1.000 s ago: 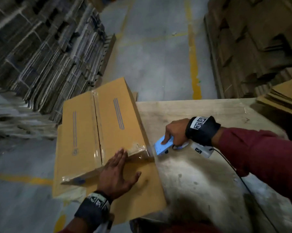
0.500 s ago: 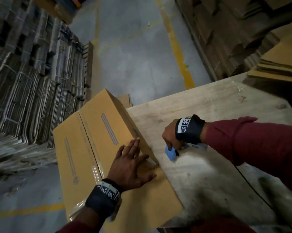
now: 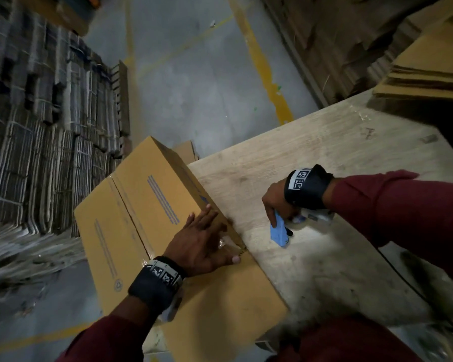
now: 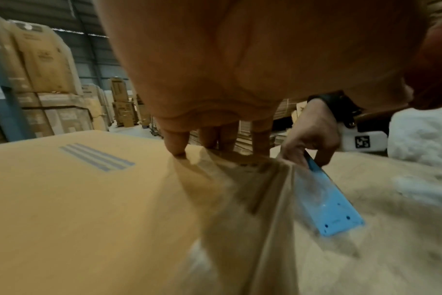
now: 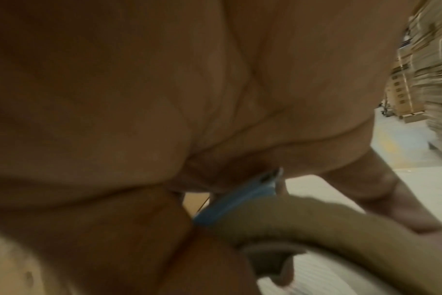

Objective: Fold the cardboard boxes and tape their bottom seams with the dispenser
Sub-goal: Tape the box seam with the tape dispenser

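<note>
- At the left edge of the pale wooden table (image 3: 337, 158), a folded tan cardboard box (image 3: 147, 205) rests with its taped bottom face up, overhanging the grey floor (image 3: 194, 87).
- The box's long axis runs from near left to far right across the head view; the centre seam, under clear tape (image 3: 131, 218), runs near to far, crosswise to that axis.
- The left hand (image 3: 202, 241) lies flat on the box's near right corner, fingers (image 4: 176, 143) straight and spread, pressing the crinkled tape end over the edge.
- The right hand (image 3: 275, 202) is just right of the box over the table, its fingers curled round a blue tape dispenser (image 3: 279, 232), whose flat blue plate (image 4: 326, 209) tilts down toward the table.
- The dispenser's roll is mostly hidden by the hand; the right wrist view is blurred and filled by the palm.
- Stacks of flattened cardboard (image 3: 37, 126) stand at far left, more (image 3: 429, 66) at far right, cut off by the frame.
</note>
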Motion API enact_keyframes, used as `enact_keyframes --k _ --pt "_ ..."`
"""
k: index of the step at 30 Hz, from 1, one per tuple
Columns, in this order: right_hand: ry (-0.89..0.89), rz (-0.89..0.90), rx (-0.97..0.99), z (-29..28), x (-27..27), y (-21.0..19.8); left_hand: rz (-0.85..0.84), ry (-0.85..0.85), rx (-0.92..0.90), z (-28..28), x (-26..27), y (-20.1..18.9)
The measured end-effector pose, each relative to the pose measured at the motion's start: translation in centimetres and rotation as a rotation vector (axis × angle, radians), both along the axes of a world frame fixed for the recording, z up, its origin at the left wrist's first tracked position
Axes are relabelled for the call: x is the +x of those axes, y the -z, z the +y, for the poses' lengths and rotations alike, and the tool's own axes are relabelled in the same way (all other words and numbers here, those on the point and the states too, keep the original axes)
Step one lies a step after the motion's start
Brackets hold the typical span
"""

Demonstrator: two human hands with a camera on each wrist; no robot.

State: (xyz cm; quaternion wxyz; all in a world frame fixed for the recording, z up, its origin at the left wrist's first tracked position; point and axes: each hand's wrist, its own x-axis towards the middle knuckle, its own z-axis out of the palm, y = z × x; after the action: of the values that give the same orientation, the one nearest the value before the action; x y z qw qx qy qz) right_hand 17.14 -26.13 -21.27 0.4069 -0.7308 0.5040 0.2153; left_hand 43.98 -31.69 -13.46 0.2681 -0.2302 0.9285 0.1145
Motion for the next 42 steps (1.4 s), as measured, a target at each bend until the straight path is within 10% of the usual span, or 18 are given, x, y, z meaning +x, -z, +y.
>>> enact_keyframes --k 8,13,22,33,42 --pt "0.066 0.063 -0.123 -0.2 1.8 1.0 -0.208 0.094 -0.155 1.2 -1.3 1.1" --pt "0.186 0.052 -0.219 0.6 2.9 1.7 -0.049 -0.062 0.095 0.1 -0.7 -0.7" --pt "1.197 -0.833 -0.356 10.2 9.1 1.4 0.339 -0.104 0.247 0.7 4.5 -3.4" --pt "1.749 -0.929 -0.695 10.0 24.8 3.9 0.271 -0.097 0.249 -0.4 7.6 -2.7" --pt "1.649 -0.607 -0.94 9.6 29.9 5.9 0.156 -0.095 0.324 -0.4 7.1 -3.6"
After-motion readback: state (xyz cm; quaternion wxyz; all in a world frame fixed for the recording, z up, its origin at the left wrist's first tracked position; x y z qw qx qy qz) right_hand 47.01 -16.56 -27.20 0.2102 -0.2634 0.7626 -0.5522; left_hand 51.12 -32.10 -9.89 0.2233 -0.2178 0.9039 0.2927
